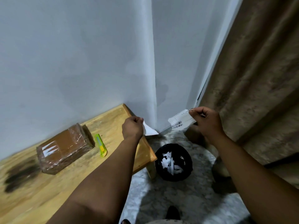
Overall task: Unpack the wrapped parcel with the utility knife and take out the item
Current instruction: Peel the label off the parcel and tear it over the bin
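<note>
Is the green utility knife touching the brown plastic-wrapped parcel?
Apart. The head view shows bare wooden table between green utility knife and brown plastic-wrapped parcel.

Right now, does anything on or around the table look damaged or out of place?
A dark smudged stain marks the wooden table at its left, beside the wrapped parcel. The left hand and right hand each hold a torn white paper piece above the black bin.
</note>
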Demonstrator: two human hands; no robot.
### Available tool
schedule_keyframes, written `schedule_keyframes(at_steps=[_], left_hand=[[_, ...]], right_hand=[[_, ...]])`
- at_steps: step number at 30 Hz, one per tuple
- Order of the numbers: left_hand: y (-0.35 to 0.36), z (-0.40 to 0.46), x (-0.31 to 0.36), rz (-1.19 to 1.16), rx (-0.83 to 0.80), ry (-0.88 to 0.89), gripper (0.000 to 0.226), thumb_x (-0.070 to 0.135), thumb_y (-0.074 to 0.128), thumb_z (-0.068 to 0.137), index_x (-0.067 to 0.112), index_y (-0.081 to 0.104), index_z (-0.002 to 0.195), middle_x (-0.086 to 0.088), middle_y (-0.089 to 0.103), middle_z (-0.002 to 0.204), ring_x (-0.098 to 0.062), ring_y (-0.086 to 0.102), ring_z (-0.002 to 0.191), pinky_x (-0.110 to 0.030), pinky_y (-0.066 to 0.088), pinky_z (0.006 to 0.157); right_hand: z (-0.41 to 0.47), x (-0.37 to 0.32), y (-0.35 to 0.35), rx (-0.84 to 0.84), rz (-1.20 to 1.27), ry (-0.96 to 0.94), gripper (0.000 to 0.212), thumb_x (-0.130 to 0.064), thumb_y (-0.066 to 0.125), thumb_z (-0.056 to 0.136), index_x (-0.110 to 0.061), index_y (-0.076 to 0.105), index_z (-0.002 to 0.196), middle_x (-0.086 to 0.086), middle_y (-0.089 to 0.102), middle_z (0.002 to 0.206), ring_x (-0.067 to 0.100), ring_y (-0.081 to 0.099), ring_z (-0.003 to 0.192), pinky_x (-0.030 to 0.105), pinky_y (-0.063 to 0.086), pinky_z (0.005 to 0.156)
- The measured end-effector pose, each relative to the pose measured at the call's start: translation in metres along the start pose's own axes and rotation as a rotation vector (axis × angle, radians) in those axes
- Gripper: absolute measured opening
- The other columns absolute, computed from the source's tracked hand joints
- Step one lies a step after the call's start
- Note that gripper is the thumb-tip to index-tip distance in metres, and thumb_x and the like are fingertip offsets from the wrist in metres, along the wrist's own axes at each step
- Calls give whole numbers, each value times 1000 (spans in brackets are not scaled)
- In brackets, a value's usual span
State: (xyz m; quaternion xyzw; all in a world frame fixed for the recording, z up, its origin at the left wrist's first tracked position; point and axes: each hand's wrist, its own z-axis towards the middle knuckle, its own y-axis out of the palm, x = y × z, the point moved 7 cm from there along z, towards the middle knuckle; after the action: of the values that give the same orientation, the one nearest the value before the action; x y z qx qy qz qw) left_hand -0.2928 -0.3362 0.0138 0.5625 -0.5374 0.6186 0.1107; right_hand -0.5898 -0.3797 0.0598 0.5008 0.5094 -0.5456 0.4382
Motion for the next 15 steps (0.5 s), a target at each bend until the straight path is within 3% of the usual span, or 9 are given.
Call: schedule_keyframes(at_steps=[4, 7, 10, 13, 15], left_hand=[[32, -14, 18, -217, -215, -30, 14, 30, 71, 92, 18, 75, 86, 0, 71, 89, -18, 63, 77, -36, 59, 77], [55, -31, 35, -344, -435, -109, 14, 32, 69, 94, 20, 72, 87, 4, 62, 71, -20, 54, 64, -35, 53, 64], [64, -36, 43, -381, -509, -131, 17, 36, 68, 94, 21, 69, 88, 9, 50, 54, -14, 40, 45, -28, 41, 52], [68, -37, 49, -462, -560, -94, 19, 35, 80, 83, 19, 72, 87, -1, 68, 74, -21, 58, 63, -38, 50, 67], [70, -39, 55, -500, -617, -72, 28, 21, 86, 77, 11, 71, 99, -9, 73, 87, -25, 68, 77, -39, 55, 75]], right_hand=[[-3, 17, 20, -83, 146, 182, 7, -10, 70, 86, -15, 71, 82, 4, 70, 83, 5, 65, 67, 20, 51, 55], [-8, 28, 36, -123, 185, 259, 7, -8, 71, 86, -13, 70, 80, 4, 71, 82, 9, 65, 66, 21, 51, 54], [-8, 32, 38, -92, 129, 269, 4, -12, 71, 87, -11, 70, 83, 2, 70, 79, 10, 63, 63, 19, 48, 49], [-4, 31, 37, -66, 67, 271, 8, -13, 70, 88, -6, 69, 88, 4, 70, 80, 13, 62, 64, 19, 46, 47], [-1, 28, 38, -59, 51, 271, 10, -13, 71, 87, -4, 69, 89, 5, 70, 81, 14, 62, 64, 20, 47, 47]])
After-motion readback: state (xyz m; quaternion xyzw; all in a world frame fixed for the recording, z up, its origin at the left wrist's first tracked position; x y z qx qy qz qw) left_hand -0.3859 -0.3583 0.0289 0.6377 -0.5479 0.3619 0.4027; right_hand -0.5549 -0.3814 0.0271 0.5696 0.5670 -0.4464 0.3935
